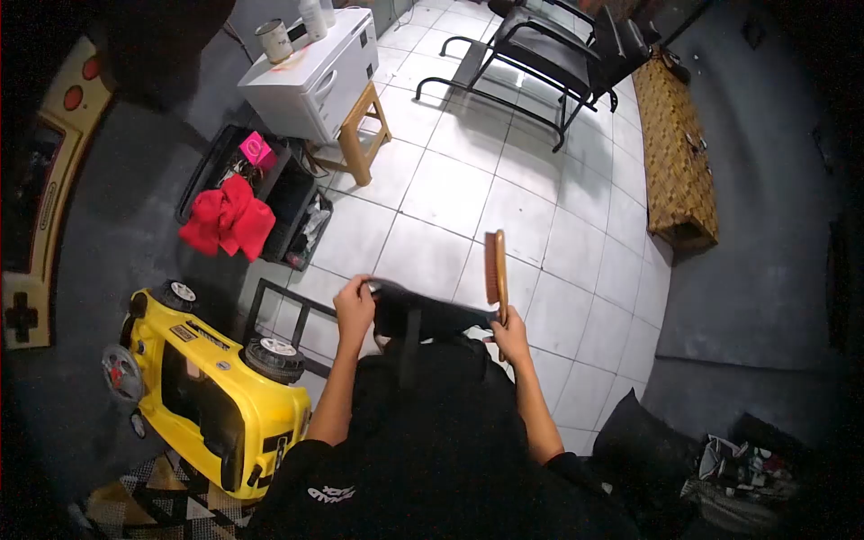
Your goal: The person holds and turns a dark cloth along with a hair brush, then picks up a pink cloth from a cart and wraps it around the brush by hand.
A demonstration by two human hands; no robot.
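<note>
Grasping a wooden brush (502, 270) by its handle in the right hand (510, 337); pinching a black item (445, 317) with a pale edge (exact kind unclear from this angle) between thumb and fingers of the left hand (354, 306). Holding the brush upright, with bristles to the left, beside the item's right end and above white floor tiles (445, 193); cannot tell whether also gripping the item with the right hand. To the left: yellow toy car (238, 369); red cloth (229, 216), bunched at a black case (290, 216); pink box (257, 150). Farther off: white cabinet (301, 94), on wooden stool (358, 153); black chair (549, 49). To the right: woven tan box (670, 144).
</note>
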